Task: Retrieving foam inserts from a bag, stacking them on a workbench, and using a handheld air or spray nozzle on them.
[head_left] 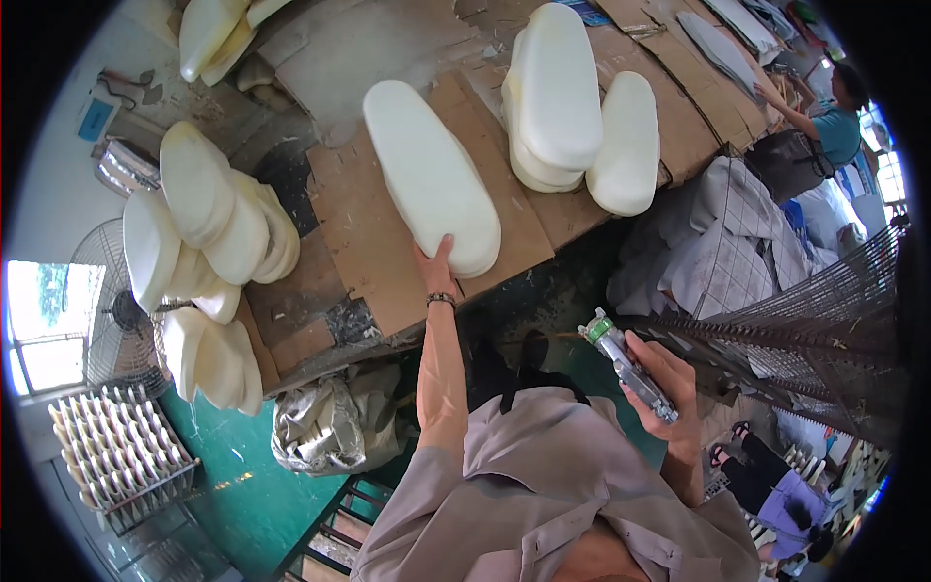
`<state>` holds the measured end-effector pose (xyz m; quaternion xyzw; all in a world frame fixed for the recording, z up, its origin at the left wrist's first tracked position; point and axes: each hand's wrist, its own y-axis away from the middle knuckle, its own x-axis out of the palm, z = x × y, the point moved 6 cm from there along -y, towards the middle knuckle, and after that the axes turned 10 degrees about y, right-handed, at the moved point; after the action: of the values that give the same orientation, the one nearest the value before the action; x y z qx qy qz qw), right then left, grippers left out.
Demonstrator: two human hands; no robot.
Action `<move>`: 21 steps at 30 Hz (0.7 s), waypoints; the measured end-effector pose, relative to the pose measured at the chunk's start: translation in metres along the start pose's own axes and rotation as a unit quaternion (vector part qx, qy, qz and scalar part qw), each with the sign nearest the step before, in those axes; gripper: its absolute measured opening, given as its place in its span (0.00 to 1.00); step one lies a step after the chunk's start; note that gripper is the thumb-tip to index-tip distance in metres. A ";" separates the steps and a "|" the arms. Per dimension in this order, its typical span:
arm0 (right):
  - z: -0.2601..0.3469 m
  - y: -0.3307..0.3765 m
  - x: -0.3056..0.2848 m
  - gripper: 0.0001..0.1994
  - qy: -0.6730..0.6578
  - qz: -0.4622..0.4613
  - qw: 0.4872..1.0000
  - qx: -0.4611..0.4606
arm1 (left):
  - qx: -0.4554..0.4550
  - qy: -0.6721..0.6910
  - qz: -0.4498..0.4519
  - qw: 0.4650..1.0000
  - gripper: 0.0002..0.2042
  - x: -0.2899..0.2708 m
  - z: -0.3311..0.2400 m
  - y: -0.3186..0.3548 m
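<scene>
On the cardboard-covered table lies a long, white, rounded pad that looks like moulded foam [427,170]. My left hand [434,267] grips its near left edge, thumb on top; the other fingers are mostly hidden at the side. Off the table's front edge, my right hand [667,388] is closed around a silver hand tool with a green ring [626,359], its head tilted up and to the left. I cannot make out the tool's exact kind. Farther right on the table are a stack of similar white pads [555,92] and a single smaller pad [624,145] beside it.
Piles of cream pads [218,209] crowd the table's left end, near a standing fan [107,301]. Below are a grey sack [335,427] and a rack of pale pieces [121,451]. White sacking [718,228] and dark mesh [824,330] stand right. Two other people [836,126] [781,504] are nearby.
</scene>
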<state>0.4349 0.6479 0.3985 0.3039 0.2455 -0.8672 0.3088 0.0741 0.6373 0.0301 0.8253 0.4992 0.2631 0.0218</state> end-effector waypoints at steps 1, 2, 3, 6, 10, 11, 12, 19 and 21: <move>0.000 0.000 0.002 0.31 -0.002 -0.006 1.000 0.002 | -0.008 0.007 0.006 1.000 0.44 0.001 0.004 0.000; 0.001 -0.001 0.004 0.31 0.000 -0.009 1.000 0.006 | -0.012 0.006 0.011 1.000 0.44 0.001 0.007 -0.001; 0.002 -0.003 0.007 0.29 -0.006 -0.008 1.000 0.010 | -0.022 -0.022 0.011 0.999 0.46 -0.001 0.010 -0.001; 0.009 -0.015 0.018 0.27 -0.015 -0.012 1.000 0.018 | -0.030 -0.066 0.014 0.997 0.48 -0.012 0.016 0.000; 0.016 -0.033 0.025 0.26 -0.002 -0.049 0.998 0.039 | -0.026 -0.107 0.013 0.994 0.49 -0.012 0.012 -0.001; 0.020 -0.036 0.025 0.26 0.001 -0.037 0.999 0.023 | -0.032 -0.105 0.013 0.994 0.49 -0.009 0.012 0.001; 0.023 -0.038 0.025 0.26 0.005 -0.026 1.000 0.006 | -0.028 -0.095 0.027 0.995 0.49 -0.003 0.010 0.002; 0.017 -0.029 0.010 0.25 0.013 -0.044 0.999 0.002 | 0.030 -0.148 0.005 0.988 0.46 -0.014 0.020 0.000; 0.019 -0.022 -0.001 0.25 0.010 -0.049 0.999 0.005 | 0.060 -0.201 -0.039 0.977 0.45 -0.058 0.029 -0.002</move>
<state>0.4128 0.6517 0.4178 0.3017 0.2587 -0.8794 0.2621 0.0646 0.5968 -0.0193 0.8412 0.5309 0.0602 0.0828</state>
